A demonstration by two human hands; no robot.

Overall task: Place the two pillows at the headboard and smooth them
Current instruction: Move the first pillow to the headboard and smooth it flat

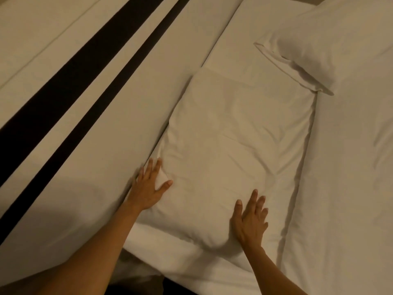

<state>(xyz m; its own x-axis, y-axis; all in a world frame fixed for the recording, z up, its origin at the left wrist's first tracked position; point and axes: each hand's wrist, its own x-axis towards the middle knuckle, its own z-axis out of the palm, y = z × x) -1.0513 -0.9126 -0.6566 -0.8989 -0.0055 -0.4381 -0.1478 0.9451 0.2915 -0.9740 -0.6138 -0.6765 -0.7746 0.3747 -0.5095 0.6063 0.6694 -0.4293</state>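
Note:
A white pillow (234,150) lies flat on the bed, its long left edge against the headboard (89,116), which is cream with two dark stripes. My left hand (148,186) rests open on the pillow's near left corner, fingers spread beside the headboard. My right hand (251,220) lies flat and open on the pillow's near right part, pressing the cloth. A second white pillow (331,45) lies farther along at the upper right, angled, one flanged corner overlapping the far end of the first.
The white duvet (350,188) covers the bed to the right of the pillows. The bed's near edge and a dark gap (136,279) sit at the bottom between my forearms.

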